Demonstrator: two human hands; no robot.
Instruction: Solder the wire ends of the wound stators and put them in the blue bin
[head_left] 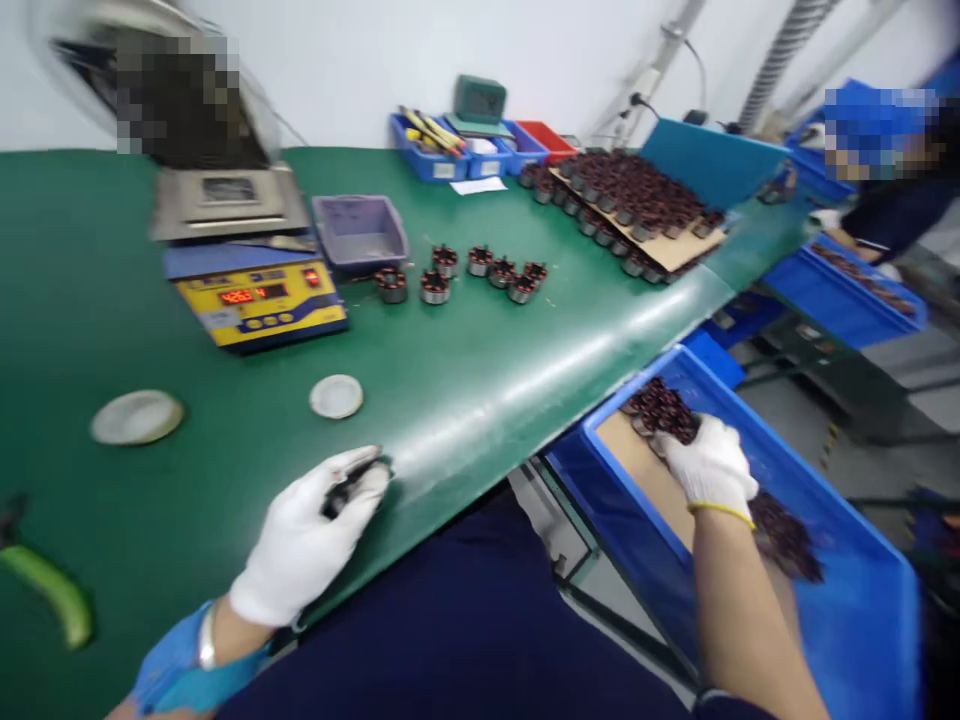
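My left hand, in a white glove, is over the green table near its front edge, fingers closed round a small dark part. The grip hides most of that part, so its kind is unclear. To the right, my gloved right hand reaches down into a blue bin. Its fingers curl onto the motor stators heaped there; the fingertips are partly hidden among them. Several more stators stand on the table ahead, beside a purple tray.
A yellow-fronted device with a lit red display stands left. Two white round lids and green-handled pliers lie on the table. Stators on cardboard fill the back right. A co-worker is at far right.
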